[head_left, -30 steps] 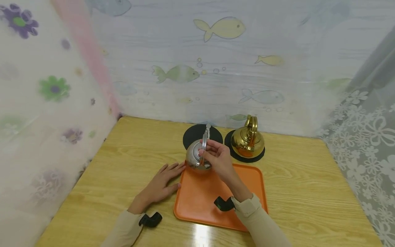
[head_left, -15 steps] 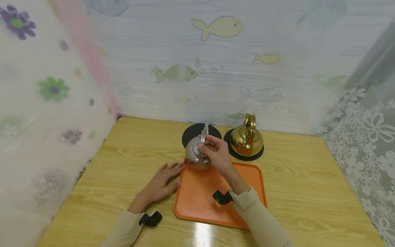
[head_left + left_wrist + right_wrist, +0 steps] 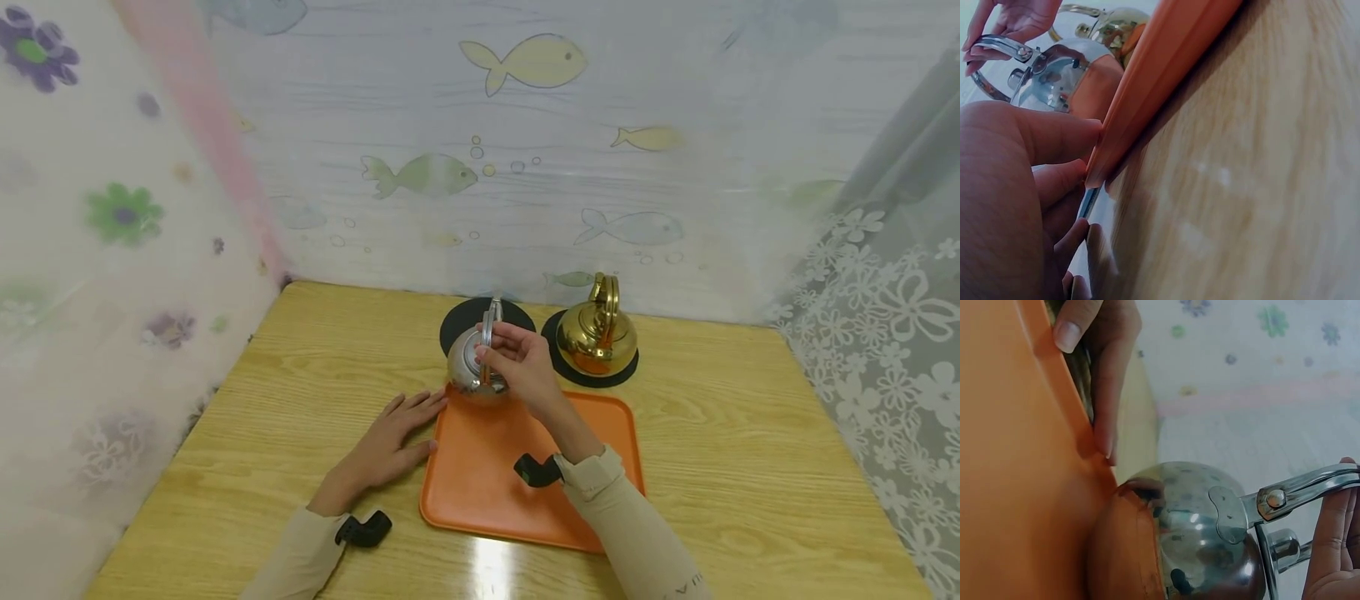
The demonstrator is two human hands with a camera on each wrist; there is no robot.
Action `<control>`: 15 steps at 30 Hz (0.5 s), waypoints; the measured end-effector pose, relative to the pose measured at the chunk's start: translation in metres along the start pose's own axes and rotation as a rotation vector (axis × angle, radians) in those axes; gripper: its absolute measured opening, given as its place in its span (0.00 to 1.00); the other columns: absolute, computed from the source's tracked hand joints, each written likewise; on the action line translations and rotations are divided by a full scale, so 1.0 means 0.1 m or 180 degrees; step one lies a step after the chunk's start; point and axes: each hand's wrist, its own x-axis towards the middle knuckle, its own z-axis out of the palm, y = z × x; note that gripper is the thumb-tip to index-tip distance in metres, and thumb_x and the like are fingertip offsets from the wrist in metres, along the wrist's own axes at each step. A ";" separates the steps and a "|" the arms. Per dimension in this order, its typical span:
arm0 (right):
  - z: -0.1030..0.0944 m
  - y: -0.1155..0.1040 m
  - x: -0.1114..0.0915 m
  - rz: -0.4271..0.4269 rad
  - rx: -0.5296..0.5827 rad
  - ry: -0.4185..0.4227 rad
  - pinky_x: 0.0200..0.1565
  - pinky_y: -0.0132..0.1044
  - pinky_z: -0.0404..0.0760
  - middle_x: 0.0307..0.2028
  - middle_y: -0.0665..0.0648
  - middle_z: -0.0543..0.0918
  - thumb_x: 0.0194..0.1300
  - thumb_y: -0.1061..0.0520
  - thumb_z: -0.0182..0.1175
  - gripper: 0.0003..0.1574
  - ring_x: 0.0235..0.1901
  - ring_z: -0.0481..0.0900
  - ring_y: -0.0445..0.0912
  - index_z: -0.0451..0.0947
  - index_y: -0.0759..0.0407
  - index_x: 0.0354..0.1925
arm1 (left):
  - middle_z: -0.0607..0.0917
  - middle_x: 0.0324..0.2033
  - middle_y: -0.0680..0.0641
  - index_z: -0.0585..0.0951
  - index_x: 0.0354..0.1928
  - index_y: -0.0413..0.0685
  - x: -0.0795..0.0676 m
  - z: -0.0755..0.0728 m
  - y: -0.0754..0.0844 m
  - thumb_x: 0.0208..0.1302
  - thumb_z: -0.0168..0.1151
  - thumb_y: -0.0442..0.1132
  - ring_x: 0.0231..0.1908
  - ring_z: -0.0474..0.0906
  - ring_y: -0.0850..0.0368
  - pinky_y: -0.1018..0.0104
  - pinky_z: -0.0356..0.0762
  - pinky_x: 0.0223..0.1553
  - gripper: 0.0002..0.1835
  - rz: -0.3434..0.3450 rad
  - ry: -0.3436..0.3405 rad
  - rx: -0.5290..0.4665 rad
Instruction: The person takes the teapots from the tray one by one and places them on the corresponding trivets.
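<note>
A silver kettle (image 3: 463, 367) stands over the far left end of the orange tray (image 3: 480, 483), overlapping the left round black mat (image 3: 468, 317) behind it. My right hand (image 3: 531, 375) grips its upright handle (image 3: 1310, 487) between thumb and fingers. In the right wrist view the kettle's shiny body lies right at the tray's surface, reflecting orange. My left hand (image 3: 390, 442) rests on the table with its fingers spread, the fingertips (image 3: 1088, 131) touching the tray's left edge.
To the right of the silver kettle, a gold kettle (image 3: 596, 337) sits on another round black mat (image 3: 553, 346). A wall with fish drawings (image 3: 420, 100) stands behind the wooden table (image 3: 735, 417). A lace curtain (image 3: 900, 375) hangs at the right.
My right hand has shifted slightly away from me with the silver kettle, toward the left black mat. The left hand stays at the tray's edge.
</note>
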 end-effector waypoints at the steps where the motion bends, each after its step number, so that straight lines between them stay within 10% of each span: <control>1: 0.00 0.00 0.00 -0.0012 -0.0018 -0.0009 0.42 0.31 0.87 0.39 0.54 0.86 0.68 0.70 0.63 0.24 0.38 0.87 0.40 0.75 0.77 0.61 | 0.68 0.75 0.48 0.70 0.74 0.48 0.00 0.00 0.00 0.69 0.62 0.48 0.75 0.61 0.40 0.34 0.46 0.75 0.33 0.0000 0.0002 0.0003; 15: 0.02 -0.01 0.05 -0.0071 -0.0027 -0.0015 0.36 0.29 0.85 0.38 0.59 0.86 0.68 0.70 0.63 0.24 0.37 0.87 0.42 0.77 0.75 0.61 | 0.68 0.74 0.47 0.71 0.74 0.46 0.00 -0.02 0.02 0.69 0.62 0.48 0.75 0.61 0.39 0.33 0.48 0.74 0.33 -0.0003 -0.0007 0.0040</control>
